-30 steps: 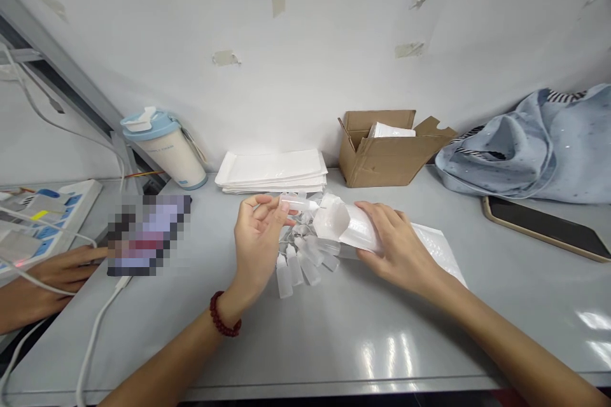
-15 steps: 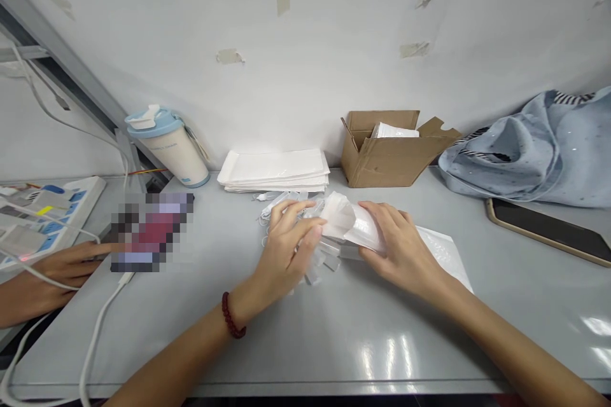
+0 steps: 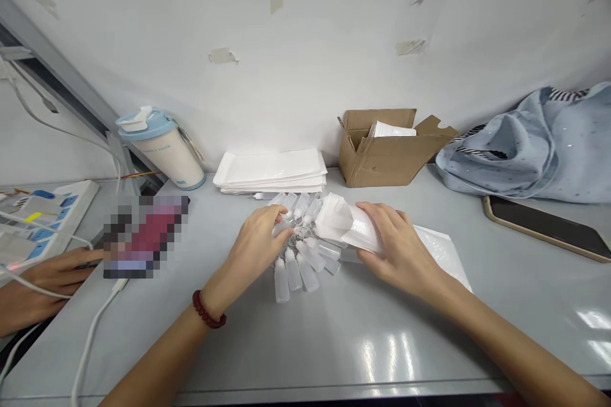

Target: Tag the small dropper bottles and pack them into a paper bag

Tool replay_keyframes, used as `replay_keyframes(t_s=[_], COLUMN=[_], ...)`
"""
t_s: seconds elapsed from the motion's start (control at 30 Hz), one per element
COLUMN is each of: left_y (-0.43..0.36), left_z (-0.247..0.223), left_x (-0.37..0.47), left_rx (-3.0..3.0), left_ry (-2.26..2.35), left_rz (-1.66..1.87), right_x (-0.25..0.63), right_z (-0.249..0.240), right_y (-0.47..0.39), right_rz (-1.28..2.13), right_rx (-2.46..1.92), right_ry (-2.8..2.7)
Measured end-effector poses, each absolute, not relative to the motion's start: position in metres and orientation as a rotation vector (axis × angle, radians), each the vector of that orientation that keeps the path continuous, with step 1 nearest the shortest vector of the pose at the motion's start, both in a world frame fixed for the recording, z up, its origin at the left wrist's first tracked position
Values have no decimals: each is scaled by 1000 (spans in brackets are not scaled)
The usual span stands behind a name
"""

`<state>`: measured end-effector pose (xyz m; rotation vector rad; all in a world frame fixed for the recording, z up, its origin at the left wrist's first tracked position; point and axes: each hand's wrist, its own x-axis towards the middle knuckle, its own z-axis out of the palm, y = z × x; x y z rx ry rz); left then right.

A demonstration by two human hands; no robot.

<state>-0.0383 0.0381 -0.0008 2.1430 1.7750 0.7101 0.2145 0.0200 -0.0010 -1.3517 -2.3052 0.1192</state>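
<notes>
My right hand (image 3: 394, 238) grips a white paper sleeve (image 3: 365, 229), its open mouth facing left. Several small translucent squeeze bottles (image 3: 305, 270) with white tips and rings lie fanned out on the table left of that mouth. At the left edge of this pile is my left hand (image 3: 258, 241), thumb and forefinger apart over the bottles. Its other fingers are partly hidden behind the hand, and I see nothing lifted in it. Another flat white packet (image 3: 446, 254) lies under and beyond my right wrist.
A stack of white envelopes (image 3: 270, 172) lies behind the bottles. Nearby stand a cardboard box (image 3: 382, 156) and a tumbler (image 3: 165, 152). A phone (image 3: 548, 229) and a blue cloth bag (image 3: 529, 152) are at right. Another person's hand (image 3: 52, 280) is at left, by a power strip (image 3: 71, 216).
My left hand has drawn back leftward from the sleeve's mouth to the bottles, uncovering more of them. My right hand keeps hold of the sleeve in nearly the same place.
</notes>
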Motion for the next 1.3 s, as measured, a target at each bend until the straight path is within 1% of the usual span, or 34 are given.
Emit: replay_keyframes(t_s=[0.1, 0.23, 0.27, 0.33, 0.43, 0.6, 0.73, 0.9, 1.07, 1.3], left_y=[36, 28, 25, 21, 18, 18, 19, 19, 15, 12], left_z=[7, 20, 21, 21, 16, 11, 11, 7, 3, 0], left_x=[-37, -27, -24, -17, -11, -9, -8, -7, -4, -3], left_rx=[2058, 1719, 1631, 1510, 1414, 1288, 1213, 1154, 1416, 1943], left_ry=[1759, 1498, 1423, 1326, 1255, 1252, 1193, 1134, 1075, 1174], left_rz=[903, 1578, 1678, 1763, 1724, 1537, 1489, 1311, 1274, 1323], right_x=[214, 212, 212, 211, 210, 211, 211, 209, 208, 207], right_z=[0, 1, 1, 2, 1, 2, 2, 3, 5, 4], right_y=[19, 18, 18, 17, 17, 17, 16, 13, 9, 8], right_rz=[118, 115, 115, 117, 116, 103, 105, 98, 91, 114], right_rx=[-1338, -1336, -1338, -1339, -1341, -1320, -1292, -1245, -1209, -1201], right_ry=[-2317, -2328, -2328, -2328, -2327, -2347, -2345, -2346, -2352, -2359])
